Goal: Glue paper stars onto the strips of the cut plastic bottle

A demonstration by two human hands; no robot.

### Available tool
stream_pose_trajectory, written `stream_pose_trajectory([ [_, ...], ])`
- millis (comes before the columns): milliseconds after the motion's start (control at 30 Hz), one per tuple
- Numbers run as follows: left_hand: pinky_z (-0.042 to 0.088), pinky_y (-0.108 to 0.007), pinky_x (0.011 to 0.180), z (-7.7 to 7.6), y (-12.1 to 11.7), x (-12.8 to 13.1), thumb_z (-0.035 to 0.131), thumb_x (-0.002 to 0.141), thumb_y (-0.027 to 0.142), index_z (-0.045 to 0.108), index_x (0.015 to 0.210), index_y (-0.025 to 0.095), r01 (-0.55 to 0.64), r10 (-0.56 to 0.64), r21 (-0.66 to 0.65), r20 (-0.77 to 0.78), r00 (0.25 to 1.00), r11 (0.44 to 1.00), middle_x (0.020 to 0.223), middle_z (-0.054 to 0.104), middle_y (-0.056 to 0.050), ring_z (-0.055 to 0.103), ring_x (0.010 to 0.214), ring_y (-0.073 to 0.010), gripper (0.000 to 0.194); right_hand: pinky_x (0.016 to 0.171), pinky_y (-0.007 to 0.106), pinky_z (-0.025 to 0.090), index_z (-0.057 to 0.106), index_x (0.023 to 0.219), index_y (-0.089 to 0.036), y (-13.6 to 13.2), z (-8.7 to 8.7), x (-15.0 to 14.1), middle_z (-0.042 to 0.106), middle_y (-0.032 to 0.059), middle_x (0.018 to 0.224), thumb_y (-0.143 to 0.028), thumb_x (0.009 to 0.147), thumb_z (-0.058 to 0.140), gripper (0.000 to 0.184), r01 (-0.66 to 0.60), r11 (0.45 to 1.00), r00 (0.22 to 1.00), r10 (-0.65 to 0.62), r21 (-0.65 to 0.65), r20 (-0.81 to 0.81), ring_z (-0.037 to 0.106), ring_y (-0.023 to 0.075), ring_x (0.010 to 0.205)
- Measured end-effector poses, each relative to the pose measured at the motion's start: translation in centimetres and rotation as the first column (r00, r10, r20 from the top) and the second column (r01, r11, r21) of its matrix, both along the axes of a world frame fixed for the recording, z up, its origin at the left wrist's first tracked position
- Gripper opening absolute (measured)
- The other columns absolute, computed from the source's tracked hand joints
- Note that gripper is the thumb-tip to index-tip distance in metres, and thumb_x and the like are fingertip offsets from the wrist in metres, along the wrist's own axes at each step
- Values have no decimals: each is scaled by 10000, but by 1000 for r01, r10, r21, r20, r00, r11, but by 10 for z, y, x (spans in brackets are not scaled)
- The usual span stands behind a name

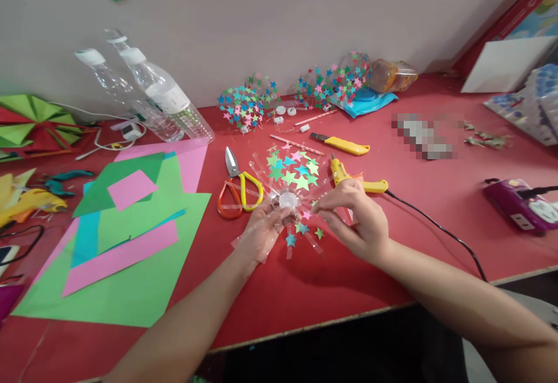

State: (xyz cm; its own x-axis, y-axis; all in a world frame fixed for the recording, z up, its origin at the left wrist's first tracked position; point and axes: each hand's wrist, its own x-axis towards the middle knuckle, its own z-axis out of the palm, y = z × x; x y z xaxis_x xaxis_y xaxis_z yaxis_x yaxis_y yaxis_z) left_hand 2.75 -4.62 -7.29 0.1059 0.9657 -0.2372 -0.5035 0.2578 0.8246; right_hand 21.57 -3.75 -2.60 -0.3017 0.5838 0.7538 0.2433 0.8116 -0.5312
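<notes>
My left hand (264,229) is closed on a clear plastic bottle top cut into long spread strips, with a white cap (288,200) at its middle. Small paper stars lie along several strips: a pink star (306,215) and a blue star (291,240) among them. My right hand (360,220) pinches at a small green paper star (314,203) by one strip; its fingertips partly hide it. Beyond the strips is a cluster of green, blue and pink stars (293,168). A yellow glue gun (337,171) rests just behind my right hand.
Scissors (235,179) with red and yellow handles and a yellow cutter (346,145) lie nearby. Coloured paper sheets (187,255) cover the left side. Bottles (165,98) and star-covered balls (242,107) stand along the wall. A purple power strip (517,203) sits right; the glue gun's cord (436,229) crosses the table.
</notes>
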Motion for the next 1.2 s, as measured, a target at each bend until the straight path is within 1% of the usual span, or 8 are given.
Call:
stream_pose_trajectory([
  [133, 535, -252, 684, 0, 0, 1, 817, 612, 232, 647, 852, 146, -4, 4, 6, 0, 1000, 1000, 758, 669, -2, 648, 653, -114, 306, 749, 337, 474, 542, 967, -228, 0, -2, -1, 680, -23, 760, -75, 835, 584, 206, 5, 1000, 1000, -5, -8, -27, 598, 115, 652],
  [200, 535, -247, 670, 1, 0, 1, 824, 599, 229, 647, 854, 145, -10, 10, -4, 9, 1000, 1000, 764, 675, -2, 654, 651, -116, 321, 824, 367, 470, 552, 954, -227, 1, -2, -1, 674, -30, 751, -71, 828, 577, 202, -11, 1000, 1000, 11, 9, 9, 589, 109, 640],
  [300, 531, -240, 643, 1, 1, 1, 840, 569, 235, 651, 841, 144, -26, 27, -23, 29, 999, 999, 740, 676, 2, 658, 635, -122, 343, 969, 436, 425, 574, 943, -226, 1, 0, 0, 673, -32, 755, -82, 824, 566, 187, -21, 1000, 999, 20, 15, 45, 593, 110, 652],
  [367, 526, -238, 631, 2, 1, 0, 839, 567, 232, 653, 829, 143, -37, 38, -22, 32, 999, 999, 717, 675, 4, 659, 629, -125, 333, 1013, 456, 403, 590, 943, -219, 0, 0, 0, 680, -22, 772, -79, 825, 568, 185, -25, 999, 998, 23, 23, 54, 608, 115, 680],
  [600, 528, -248, 648, 2, 1, 0, 827, 585, 226, 620, 775, 148, -65, 65, -21, 23, 998, 998, 725, 687, -6, 666, 638, -133, 292, 1077, 479, 375, 618, 959, -236, 0, 2, 0, 694, -19, 800, -118, 863, 573, 158, 31, 999, 997, -32, 16, 64, 637, 120, 702],
  [767, 521, -234, 648, 2, 2, -1, 822, 595, 229, 623, 824, 149, -69, 69, -12, 14, 998, 998, 728, 683, -3, 659, 641, -121, 313, 1078, 481, 374, 629, 957, -241, 1, 3, 0, 690, -23, 793, -134, 876, 560, 151, 28, 1000, 997, -28, -2, 77, 638, 118, 708],
  [1000, 510, -220, 639, 3, 4, -3, 816, 609, 229, 636, 871, 155, -72, 72, -2, 1, 997, 997, 733, 678, 5, 655, 650, -114, 327, 1126, 511, 319, 625, 1010, -232, 2, 1, 0, 697, -10, 852, -90, 860, 546, 221, -12, 1000, 997, 14, -27, 75, 649, 118, 773],
  [1200, 510, -218, 632, 2, 3, -3, 812, 620, 227, 629, 884, 158, -84, 84, -1, -10, 996, 996, 781, 687, 4, 653, 650, -104, 329, 1109, 509, 338, 631, 967, -254, 1, 1, -1, 681, -31, 795, -123, 866, 565, 178, 33, 999, 997, -31, -17, 69, 631, 111, 720],
])
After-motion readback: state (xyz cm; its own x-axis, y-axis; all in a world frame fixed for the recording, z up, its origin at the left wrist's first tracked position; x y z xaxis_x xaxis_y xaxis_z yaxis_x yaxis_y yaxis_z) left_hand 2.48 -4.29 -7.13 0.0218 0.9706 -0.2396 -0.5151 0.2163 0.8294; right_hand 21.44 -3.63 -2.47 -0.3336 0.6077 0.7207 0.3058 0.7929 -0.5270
